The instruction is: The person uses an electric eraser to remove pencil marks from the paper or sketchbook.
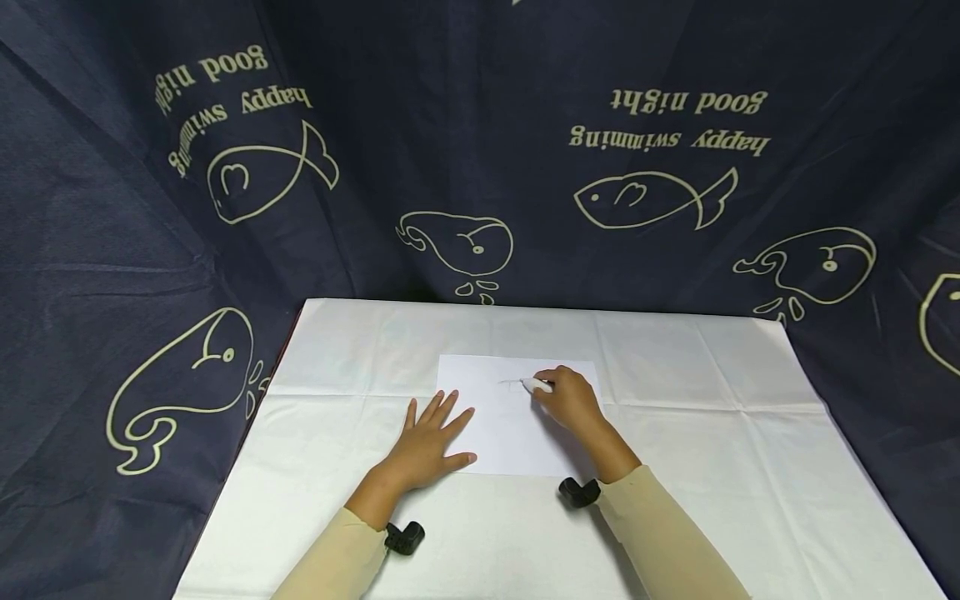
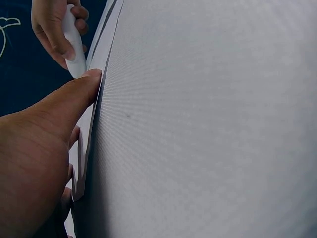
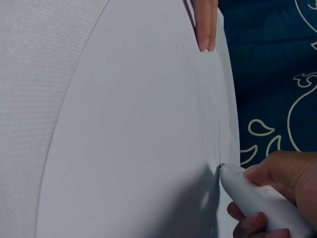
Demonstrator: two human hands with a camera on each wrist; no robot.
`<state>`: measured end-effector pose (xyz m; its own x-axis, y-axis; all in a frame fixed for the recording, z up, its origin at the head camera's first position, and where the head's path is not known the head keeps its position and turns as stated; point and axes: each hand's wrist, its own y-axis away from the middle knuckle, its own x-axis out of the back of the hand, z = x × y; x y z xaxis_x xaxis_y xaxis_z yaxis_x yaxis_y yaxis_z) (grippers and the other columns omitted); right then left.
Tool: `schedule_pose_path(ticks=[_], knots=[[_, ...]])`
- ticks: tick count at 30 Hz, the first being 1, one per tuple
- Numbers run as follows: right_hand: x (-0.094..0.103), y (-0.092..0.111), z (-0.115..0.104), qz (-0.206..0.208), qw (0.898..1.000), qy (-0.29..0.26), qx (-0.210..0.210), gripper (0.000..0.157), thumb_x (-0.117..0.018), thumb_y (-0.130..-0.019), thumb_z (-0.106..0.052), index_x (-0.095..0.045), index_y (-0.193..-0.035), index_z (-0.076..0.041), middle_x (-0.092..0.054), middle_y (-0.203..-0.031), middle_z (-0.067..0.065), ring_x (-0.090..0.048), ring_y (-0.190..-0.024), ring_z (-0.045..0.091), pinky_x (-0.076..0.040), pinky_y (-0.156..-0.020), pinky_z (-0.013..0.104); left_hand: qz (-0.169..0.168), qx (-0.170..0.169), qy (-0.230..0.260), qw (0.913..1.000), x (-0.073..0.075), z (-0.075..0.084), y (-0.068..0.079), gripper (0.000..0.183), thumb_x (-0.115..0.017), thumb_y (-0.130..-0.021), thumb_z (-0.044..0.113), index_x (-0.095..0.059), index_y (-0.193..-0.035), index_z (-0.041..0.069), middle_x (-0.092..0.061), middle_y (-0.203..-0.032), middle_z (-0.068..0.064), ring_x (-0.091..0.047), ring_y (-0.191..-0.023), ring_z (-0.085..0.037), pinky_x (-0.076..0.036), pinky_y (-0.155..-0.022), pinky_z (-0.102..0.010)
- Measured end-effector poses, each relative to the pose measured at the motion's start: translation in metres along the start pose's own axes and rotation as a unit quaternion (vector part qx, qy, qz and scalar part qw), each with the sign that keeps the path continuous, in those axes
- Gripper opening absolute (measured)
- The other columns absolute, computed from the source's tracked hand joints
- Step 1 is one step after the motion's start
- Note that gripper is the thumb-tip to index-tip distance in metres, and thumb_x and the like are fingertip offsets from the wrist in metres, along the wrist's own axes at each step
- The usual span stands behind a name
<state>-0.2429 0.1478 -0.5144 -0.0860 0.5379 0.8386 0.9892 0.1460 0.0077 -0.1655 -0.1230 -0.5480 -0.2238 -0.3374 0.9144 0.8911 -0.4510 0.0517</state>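
A sheet of white paper point(image 1: 498, 433) lies on the white-covered table. My left hand point(image 1: 423, 450) rests over its left edge, fingers spread and palm down; in the left wrist view the thumb point(image 2: 74, 99) lies along the paper's near edge. My right hand point(image 1: 568, 402) grips a thick, white, pen-shaped tool point(image 3: 257, 201), whose small dark tip meets the paper. Thin faint lines point(image 1: 512, 382) mark the sheet's upper middle, to the left of that tip. Part of the tool's body is hidden by the right fingers.
A creased white cloth point(image 1: 697, 450) covers the table around the sheet. Behind and beside it hangs a dark blue curtain point(image 1: 540, 100) with fish and whale drawings. Each wrist carries a black camera, the left one point(image 1: 405, 538) and the right one point(image 1: 579, 492).
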Motion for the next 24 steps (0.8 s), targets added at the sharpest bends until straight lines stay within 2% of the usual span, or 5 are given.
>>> schedule_pose_path(ticks=[7,24], knots=[[-0.0026,-0.0011,-0.0039,-0.014,1.0,0.004,0.01,0.029,-0.072,-0.091,-0.02,-0.076,-0.117,-0.008,-0.069,-0.096,0.011,-0.059,-0.078,0.022,-0.052,-0.076,0.042,0.001,-0.001,-0.005,1.0,-0.0013,-0.0008,0.0003,0.075,-0.057,-0.096,0.059,-0.035,-0.159,0.023,-0.016,-0.171,-0.01,-0.01,-0.159,-0.035,-0.003,-0.121,-0.071],[-0.0001,-0.0006,-0.0045,-0.01,1.0,0.007,0.011,0.025,-0.073,-0.091,-0.02,-0.078,-0.114,-0.011,-0.07,-0.095,0.009,-0.061,-0.079,0.022,-0.052,-0.076,0.041,-0.003,0.001,-0.001,1.0,-0.0002,-0.0005,-0.0002,0.076,-0.058,-0.096,0.058,-0.035,-0.159,0.022,-0.015,-0.171,-0.011,-0.009,-0.159,-0.035,-0.002,-0.121,-0.071]])
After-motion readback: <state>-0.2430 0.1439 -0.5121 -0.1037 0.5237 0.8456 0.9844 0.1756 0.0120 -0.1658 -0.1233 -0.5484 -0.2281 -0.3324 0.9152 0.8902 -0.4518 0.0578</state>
